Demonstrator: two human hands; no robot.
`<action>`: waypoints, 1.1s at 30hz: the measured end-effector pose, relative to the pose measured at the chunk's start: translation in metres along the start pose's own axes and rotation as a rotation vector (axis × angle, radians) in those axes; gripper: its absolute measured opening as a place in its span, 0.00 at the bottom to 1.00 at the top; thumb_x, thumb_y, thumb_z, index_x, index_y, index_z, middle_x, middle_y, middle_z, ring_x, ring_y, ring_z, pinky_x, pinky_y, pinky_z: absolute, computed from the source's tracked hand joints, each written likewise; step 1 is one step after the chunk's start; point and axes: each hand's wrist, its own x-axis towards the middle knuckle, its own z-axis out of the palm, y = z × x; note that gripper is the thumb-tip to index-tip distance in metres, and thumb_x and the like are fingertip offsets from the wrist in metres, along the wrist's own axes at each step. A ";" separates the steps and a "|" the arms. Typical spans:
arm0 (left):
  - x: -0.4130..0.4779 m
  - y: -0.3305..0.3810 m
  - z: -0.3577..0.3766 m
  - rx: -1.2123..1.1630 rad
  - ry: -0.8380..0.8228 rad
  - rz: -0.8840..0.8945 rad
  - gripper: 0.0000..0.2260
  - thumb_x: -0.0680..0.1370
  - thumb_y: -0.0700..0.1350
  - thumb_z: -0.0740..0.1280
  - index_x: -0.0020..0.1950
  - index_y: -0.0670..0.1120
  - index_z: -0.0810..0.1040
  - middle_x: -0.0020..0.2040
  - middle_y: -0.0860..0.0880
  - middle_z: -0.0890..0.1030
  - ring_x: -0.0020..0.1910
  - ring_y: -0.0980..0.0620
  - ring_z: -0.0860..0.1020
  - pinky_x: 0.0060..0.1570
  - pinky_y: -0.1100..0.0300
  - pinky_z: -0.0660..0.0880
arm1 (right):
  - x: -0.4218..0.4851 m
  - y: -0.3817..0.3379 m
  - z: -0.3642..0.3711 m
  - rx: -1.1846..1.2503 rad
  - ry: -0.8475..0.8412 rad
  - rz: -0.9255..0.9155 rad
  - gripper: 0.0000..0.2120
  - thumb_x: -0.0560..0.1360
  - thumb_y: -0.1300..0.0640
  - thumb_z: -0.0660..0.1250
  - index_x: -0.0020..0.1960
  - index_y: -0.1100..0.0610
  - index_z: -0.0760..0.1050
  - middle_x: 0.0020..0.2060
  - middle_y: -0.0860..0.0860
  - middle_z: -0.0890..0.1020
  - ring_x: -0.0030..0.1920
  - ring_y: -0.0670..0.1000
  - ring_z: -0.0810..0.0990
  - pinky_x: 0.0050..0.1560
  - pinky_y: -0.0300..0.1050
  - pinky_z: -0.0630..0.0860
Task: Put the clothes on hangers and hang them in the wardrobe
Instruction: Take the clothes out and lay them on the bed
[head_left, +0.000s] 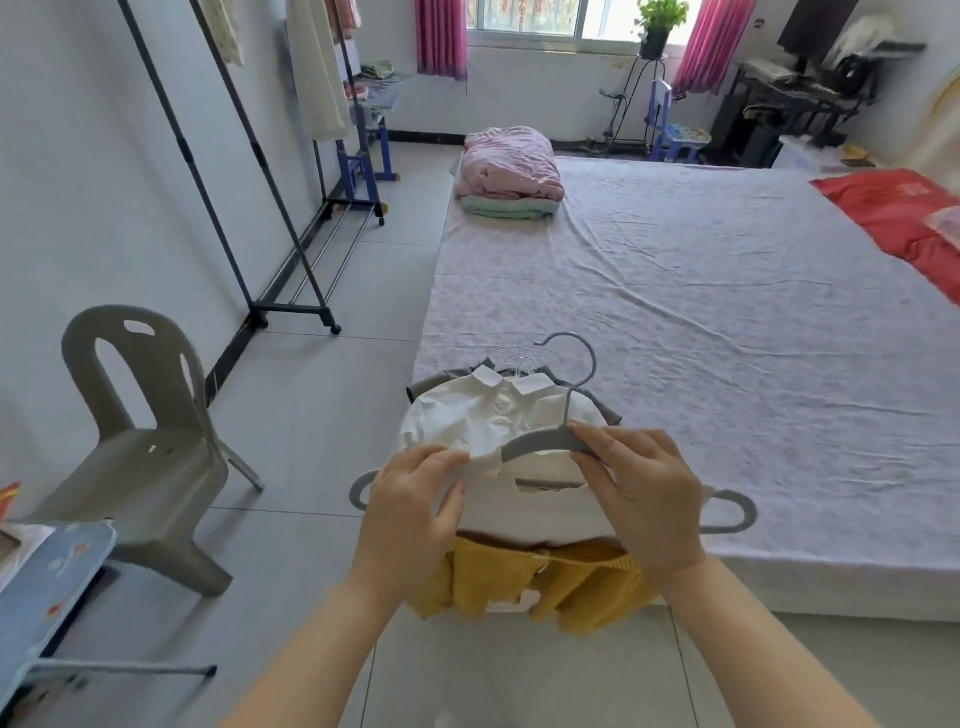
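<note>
Nearest, below the grip: a mustard knit garment (576, 579) bunched over the near edge of the bed (727, 312), not yet hangered. At the grip: the right hand (644, 499) pinches a grey hanger (540, 441) at its shoulder, just under the neck, thumb beneath and fingers on top, with the hook rising beyond the fingers. The left hand (415, 499), beside it, pinches a fold of white cloth between thumb and fingers, right against the hanger's left arm. Grey looped ends show outboard of each hand and probably belong to this same hanger. Just beyond the grip: a white collared shirt (478, 415) laid flat on the bed, collar away from the person; the pinched fold appears to be its near hem. It lies on an olive-grey garment (605, 408), with thin wire hooks (514, 353) showing past the collar. Step in hand, by judgement: feeding the hanger into the shirt from the hem. The next move calls for holding the hem open, sliding the arm up inside to the shoulder, and bringing the hook out through the collar. Left of the grip: a grey plastic chair (150, 441). Farther left and beyond: a garment rack (291, 309) with pale clothes hanging, the likely destination. Farthest: a folded pink quilt (511, 163) at the bed's far end.
</note>
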 end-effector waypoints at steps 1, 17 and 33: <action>0.011 -0.003 0.006 0.006 -0.004 -0.013 0.13 0.70 0.33 0.71 0.53 0.42 0.81 0.50 0.48 0.79 0.49 0.45 0.78 0.48 0.46 0.77 | 0.007 0.009 0.010 0.007 -0.012 0.001 0.10 0.69 0.55 0.71 0.50 0.54 0.83 0.40 0.48 0.84 0.39 0.53 0.82 0.38 0.42 0.79; 0.212 -0.095 0.109 -0.034 -0.138 -0.076 0.11 0.72 0.34 0.69 0.54 0.41 0.81 0.51 0.46 0.79 0.52 0.49 0.76 0.54 0.60 0.69 | 0.112 0.137 0.165 -0.056 -0.149 0.207 0.11 0.68 0.56 0.72 0.50 0.52 0.83 0.39 0.48 0.84 0.40 0.54 0.81 0.40 0.41 0.76; 0.311 -0.193 0.218 0.150 -0.287 -0.319 0.14 0.75 0.39 0.64 0.61 0.42 0.76 0.59 0.46 0.75 0.61 0.48 0.68 0.58 0.65 0.59 | 0.140 0.255 0.343 -0.012 -0.692 0.499 0.16 0.76 0.51 0.64 0.63 0.45 0.73 0.55 0.47 0.79 0.58 0.54 0.73 0.47 0.48 0.74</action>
